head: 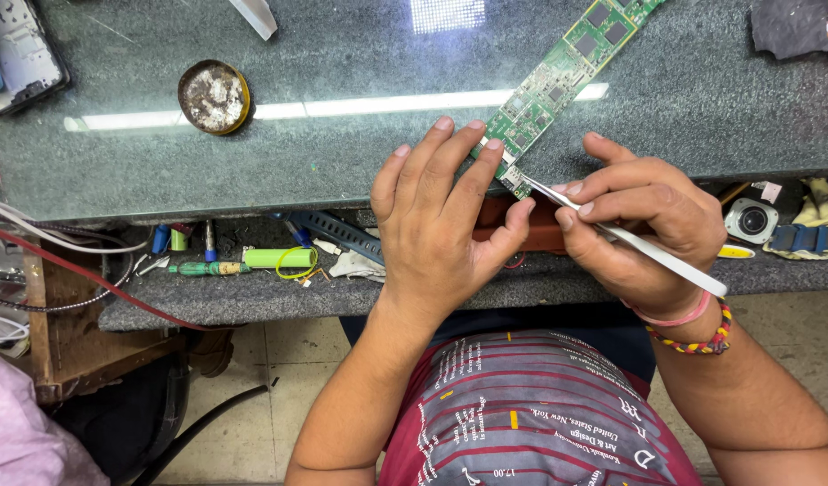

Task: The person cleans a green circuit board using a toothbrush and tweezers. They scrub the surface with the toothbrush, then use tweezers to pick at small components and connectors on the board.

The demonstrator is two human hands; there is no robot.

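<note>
We see the fingertips of the left hand [441,220] spread flat and pressing down on the near end of a long green circuit board [558,81], pinning it to the glass worktop [342,135] — the fingers lie open on top of the board rather than curled round it. The right hand [643,225] is closed in a pinch on a pair of white tweezers [643,247], whose tip touches the board's near corner just beside the left index and middle fingertips. From that corner the board runs away up and to the right, out past the top edge of the view. Further off, a round tin [214,96] with pale residue sits on the glass to the left, and below the worktop's edge a shelf holds a green cylinder [279,258] and a small screwdriver [207,267].
</note>
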